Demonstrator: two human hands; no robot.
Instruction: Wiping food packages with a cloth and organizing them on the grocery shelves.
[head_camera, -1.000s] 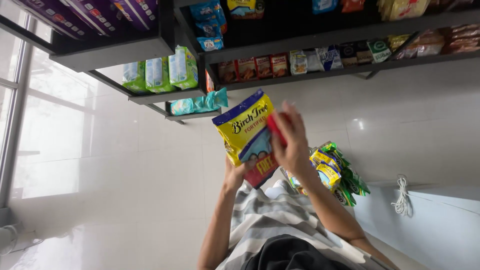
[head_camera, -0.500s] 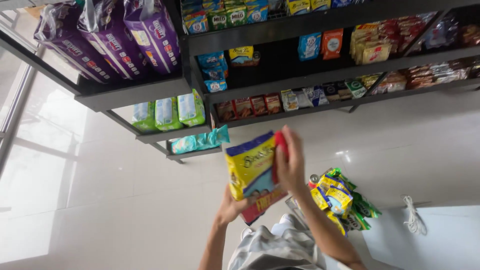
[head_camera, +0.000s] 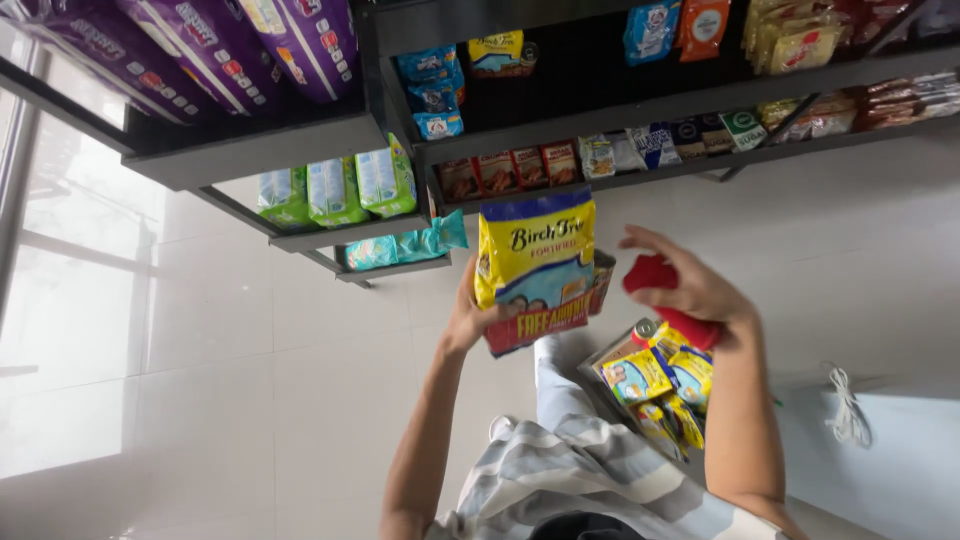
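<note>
- The black shelving (head_camera: 640, 95) is standing beyond both my hands, its racks loaded with purple packs (head_camera: 250, 40), green packs (head_camera: 335, 190) and rows of small sachets (head_camera: 520, 168)
- The pale tiled floor (head_camera: 230, 330) is lying open to the left of my left hand, giving plenty of room on that side
- The yellow and blue pouch (head_camera: 535, 265) is sitting upright in front of me, just below the sachet shelf edge and not touching it
- A basket of small yellow packets (head_camera: 650, 385) is sitting right under my right hand, so room is tight on that side
- My left hand (head_camera: 475, 315) is gripping the pouch by its lower left edge, fingers closed around it
- My right hand (head_camera: 690, 285) is clutching a red cloth (head_camera: 660, 285), held apart from the pouch to its right
- I am judging this as mid-wipe on the pouch; the next move is calling for bringing the cloth back onto its face, or lifting the pouch to the shelf while clearing the front lip
</note>
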